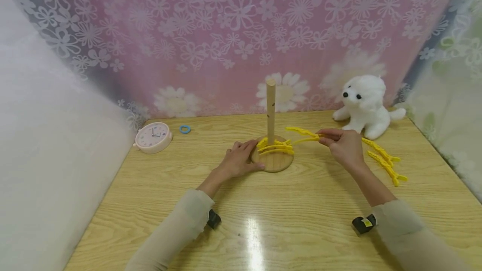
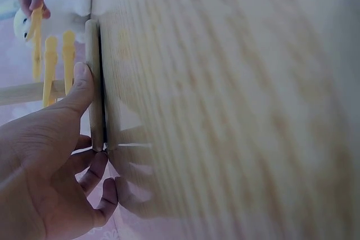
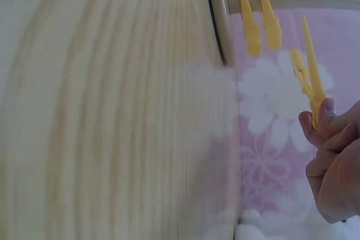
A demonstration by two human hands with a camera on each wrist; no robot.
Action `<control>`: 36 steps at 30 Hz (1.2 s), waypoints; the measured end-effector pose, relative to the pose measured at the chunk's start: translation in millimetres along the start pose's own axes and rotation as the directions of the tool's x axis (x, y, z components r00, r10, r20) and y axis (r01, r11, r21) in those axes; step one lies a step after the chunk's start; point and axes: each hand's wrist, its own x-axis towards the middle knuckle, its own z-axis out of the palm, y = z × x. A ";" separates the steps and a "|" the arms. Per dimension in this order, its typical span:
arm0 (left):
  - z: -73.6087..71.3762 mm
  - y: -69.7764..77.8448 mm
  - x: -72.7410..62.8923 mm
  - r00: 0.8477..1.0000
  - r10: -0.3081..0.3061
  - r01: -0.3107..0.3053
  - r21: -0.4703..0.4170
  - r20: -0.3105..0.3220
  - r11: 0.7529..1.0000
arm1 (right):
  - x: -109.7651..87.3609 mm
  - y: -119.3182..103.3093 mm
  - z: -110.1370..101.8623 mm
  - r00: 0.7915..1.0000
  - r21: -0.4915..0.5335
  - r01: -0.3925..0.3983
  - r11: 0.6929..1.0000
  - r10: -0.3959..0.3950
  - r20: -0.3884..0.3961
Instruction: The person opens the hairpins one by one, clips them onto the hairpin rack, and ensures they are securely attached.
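A wooden stand has a round base [image 1: 276, 165] and an upright post [image 1: 270, 112]. My left hand [image 1: 238, 160] holds the base at its left side, the thumb [image 2: 82, 85] over the top and fingers at the rim. Two yellow hair clips [image 3: 254, 29] are clamped around the post low down, one above the other. My right hand [image 1: 346, 147] pinches the tail of another yellow hair clip [image 1: 301, 131] between thumb and fingers. That clip's jaws are spread and point left toward the post, apart from it.
Two more yellow hair clips [image 1: 388, 168] lie on the table right of my right hand. Behind them sits a white plush dog [image 1: 363, 103]. At the back left are a pink clock [image 1: 153, 138] and a blue ring [image 1: 185, 129]. A floral curtain [image 1: 226, 45] hangs behind the table.
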 end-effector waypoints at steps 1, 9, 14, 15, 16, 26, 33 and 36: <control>0.1 0.0 0.1 1.000 0.000 0.000 -0.003 -0.001 1.000 | 1.1 -2.3 3.6 1.000 -0.007 0.009 1.000 -0.009 -0.002; -0.1 0.2 0.4 1.000 -0.004 0.004 -0.022 0.001 1.000 | 11.6 -15.9 27.6 0.999 0.016 0.030 0.999 -0.031 0.015; -2.4 0.7 1.4 1.000 -0.010 0.010 -0.011 -0.004 1.000 | 17.7 -20.6 39.0 0.999 0.036 0.040 0.999 -0.041 0.034; -2.6 0.8 1.8 1.000 -0.009 0.009 -0.009 -0.005 1.000 | 18.5 -21.4 40.9 0.998 0.034 0.041 0.999 -0.042 0.035; -2.5 0.7 2.4 1.000 -0.009 0.009 -0.007 -0.005 1.000 | 19.3 -21.8 42.6 0.998 0.033 0.042 0.999 -0.043 0.036; -1.1 0.6 4.3 1.000 -0.015 0.015 -0.011 0.001 1.000 | 23.9 -28.3 59.2 0.998 0.071 0.045 0.996 -0.048 0.047; -1.8 1.9 3.9 1.000 -0.012 0.012 -0.020 -0.002 1.000 | 23.1 -32.5 67.8 0.996 0.077 0.049 0.996 -0.054 0.068; -1.4 1.5 4.4 1.000 -0.010 0.010 -0.020 -0.003 1.000 | 22.9 -32.6 68.8 0.996 0.072 0.045 0.996 -0.050 0.074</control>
